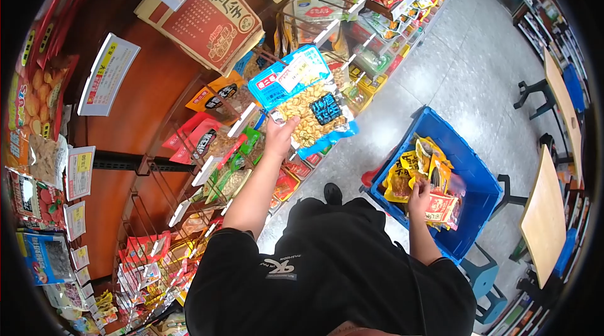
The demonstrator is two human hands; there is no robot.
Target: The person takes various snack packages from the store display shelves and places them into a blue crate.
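Note:
My left hand (280, 138) is closed on the lower left edge of a blue and clear snack bag (309, 123). Pale seeds or nuts show through its window, and a white price sticker is on the blue top. The bag is held up in front of the shelves. Over the blue crate (473, 138) is my right hand (418, 197), its fingers curled together among the packets. A yellow snack bag (399, 180) and a red and cream packet (442, 206) lie right beside these fingers. What they grip, if anything, is hidden.
Shelves of packaged snacks run along the left, with price tags (108, 75) and wire racks jutting out. A cardboard box (214, 21) sits on the upper shelf. Wooden tabletops (542, 216) and a blue-grey stool (481, 276) stand right of the crate on the grey floor (434, 65).

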